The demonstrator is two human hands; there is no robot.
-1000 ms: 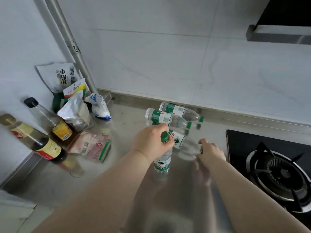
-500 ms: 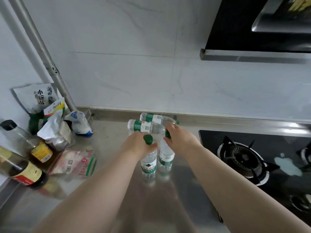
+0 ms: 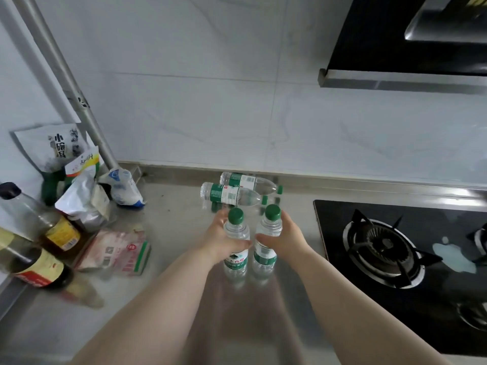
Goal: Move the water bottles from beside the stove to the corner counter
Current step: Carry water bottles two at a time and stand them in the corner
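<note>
Steel table runs along a white tiled wall, stove at the right, corner clutter at the left: sauce bottles, packets, a flat pink pack.

Four water bottles in view, all green-capped, all near the stove's left edge. Two lie on their sides by the wall, one just behind the other: back bottle, front bottle, caps pointing toward the stove.

Two stand upright, side by side, almost touching. Left hand has its grip wrapped round the left bottle below the shoulder; right hand is closed likewise round the right bottle. Whether their bases rest on the table or are just lifted, I cannot tell.

Progress, as judged: no water bottle has reached the corner yet. Both held bottles look ready for carrying left; the two lying ones are left for a second trip. Free space in the corner is tight, mostly in front of the packets.
</note>
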